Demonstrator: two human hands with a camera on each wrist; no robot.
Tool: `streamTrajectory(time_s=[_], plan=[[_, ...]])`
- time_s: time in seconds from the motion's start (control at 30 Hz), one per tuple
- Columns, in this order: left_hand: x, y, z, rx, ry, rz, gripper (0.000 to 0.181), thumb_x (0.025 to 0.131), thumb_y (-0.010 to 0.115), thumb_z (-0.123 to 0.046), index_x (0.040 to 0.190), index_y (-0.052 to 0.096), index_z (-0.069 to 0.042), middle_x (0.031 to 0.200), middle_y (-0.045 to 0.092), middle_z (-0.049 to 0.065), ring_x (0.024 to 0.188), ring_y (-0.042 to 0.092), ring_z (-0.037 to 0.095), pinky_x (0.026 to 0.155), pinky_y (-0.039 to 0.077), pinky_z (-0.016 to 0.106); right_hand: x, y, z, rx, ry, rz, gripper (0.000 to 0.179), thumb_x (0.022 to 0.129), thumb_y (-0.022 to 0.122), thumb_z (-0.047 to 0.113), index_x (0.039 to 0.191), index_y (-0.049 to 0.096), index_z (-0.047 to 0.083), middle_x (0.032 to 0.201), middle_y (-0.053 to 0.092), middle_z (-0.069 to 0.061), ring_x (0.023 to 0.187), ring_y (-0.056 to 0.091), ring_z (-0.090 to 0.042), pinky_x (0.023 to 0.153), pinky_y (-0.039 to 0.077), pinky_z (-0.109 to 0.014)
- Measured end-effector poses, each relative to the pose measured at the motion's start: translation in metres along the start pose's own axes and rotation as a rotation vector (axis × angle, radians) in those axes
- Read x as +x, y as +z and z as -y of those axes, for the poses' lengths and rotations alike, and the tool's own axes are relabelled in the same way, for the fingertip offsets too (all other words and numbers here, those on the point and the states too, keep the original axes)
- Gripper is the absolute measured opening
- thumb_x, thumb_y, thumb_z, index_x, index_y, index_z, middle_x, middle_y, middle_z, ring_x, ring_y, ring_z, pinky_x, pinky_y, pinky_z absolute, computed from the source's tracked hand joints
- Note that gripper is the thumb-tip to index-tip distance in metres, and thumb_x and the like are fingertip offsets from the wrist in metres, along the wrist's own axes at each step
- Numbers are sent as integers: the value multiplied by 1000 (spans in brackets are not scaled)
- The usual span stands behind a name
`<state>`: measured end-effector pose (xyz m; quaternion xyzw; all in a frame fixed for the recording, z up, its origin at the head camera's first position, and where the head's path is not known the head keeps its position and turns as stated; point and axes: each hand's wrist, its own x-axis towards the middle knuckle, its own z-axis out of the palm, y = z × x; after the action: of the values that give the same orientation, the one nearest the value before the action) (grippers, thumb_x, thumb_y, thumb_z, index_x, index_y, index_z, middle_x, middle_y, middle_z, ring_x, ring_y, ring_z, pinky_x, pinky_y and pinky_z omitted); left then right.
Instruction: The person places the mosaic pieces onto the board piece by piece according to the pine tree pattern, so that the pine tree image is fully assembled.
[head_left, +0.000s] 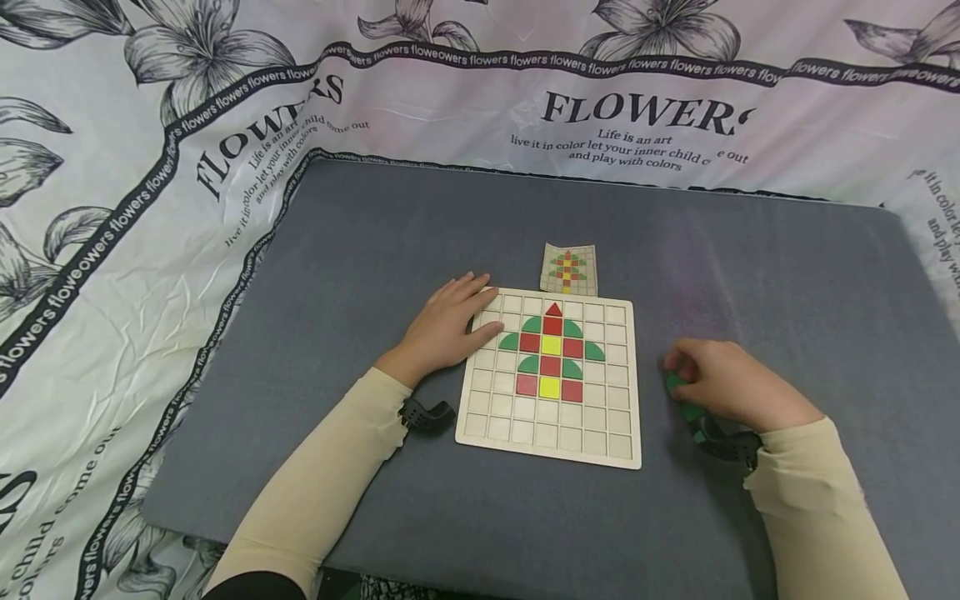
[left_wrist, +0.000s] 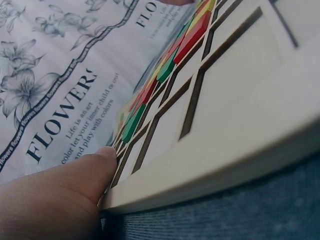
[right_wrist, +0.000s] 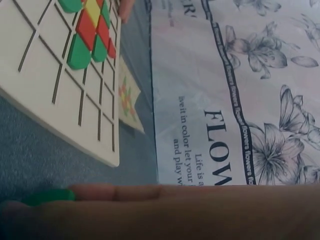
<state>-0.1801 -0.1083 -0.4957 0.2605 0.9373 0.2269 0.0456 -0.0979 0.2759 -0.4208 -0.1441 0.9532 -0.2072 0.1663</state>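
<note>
A cream grid board (head_left: 551, 433) lies on the grey table with flat coloured pieces in its cells: red squares (head_left: 550, 366), yellow squares (head_left: 550, 387), green quarter-circles (head_left: 594, 351) and a red triangle (head_left: 553, 310) on top. My left hand (head_left: 446, 323) rests on the board's upper left edge, fingers extended and thumb (left_wrist: 102, 167) over the rim. To the right of the board, my right hand (head_left: 716, 379) has curled fingers and pinches a green piece (right_wrist: 50, 196). More green (head_left: 692, 411) shows below that hand, partly hidden by it.
A small paper card (head_left: 568, 268) printed with a similar coloured pattern lies against the board's far edge. The grey table (head_left: 375, 517) stretches around the board. Behind it hangs a flower-printed cloth (head_left: 465, 108). Each wrist wears a black band (head_left: 427, 415).
</note>
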Motion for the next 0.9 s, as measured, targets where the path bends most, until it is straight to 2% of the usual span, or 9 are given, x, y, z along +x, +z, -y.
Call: streamTrajectory(time_s=[0.13,0.37,0.6,0.77,0.9], plan=[[0,0,1,0,0,-1,66,106,57,-51,161,47,-16,171,34,6,162,21,25,134,12,41,1,-1,8,-17,-33,0,21,85,77,2,106,75,3,75,60,5,70,53,-13,63,46,-32],[0,1,1,-7,3,-2,67,106,58,-51,161,46,-16,171,34,6,162,21,25,134,12,41,3,-3,22,-22,-51,-6,8,87,78,5,93,75,9,79,67,7,73,58,-11,65,51,-33],[0,1,2,-5,2,-4,67,106,58,-51,161,45,-16,171,33,5,162,21,25,134,12,42,7,-3,33,-4,-84,-2,11,87,79,3,89,74,13,85,69,6,74,63,-11,65,53,-32],[0,1,1,-4,0,1,67,106,58,-51,162,45,-16,171,33,5,162,20,24,134,11,41,10,0,39,-50,-138,-33,15,83,85,1,88,76,12,85,64,6,78,58,-12,66,52,-32],[0,0,1,-3,-4,5,68,106,58,-52,162,44,-16,171,32,5,162,20,24,134,11,40,12,2,44,-49,-145,-41,15,83,86,3,90,77,12,81,63,7,75,55,-12,64,49,-31]])
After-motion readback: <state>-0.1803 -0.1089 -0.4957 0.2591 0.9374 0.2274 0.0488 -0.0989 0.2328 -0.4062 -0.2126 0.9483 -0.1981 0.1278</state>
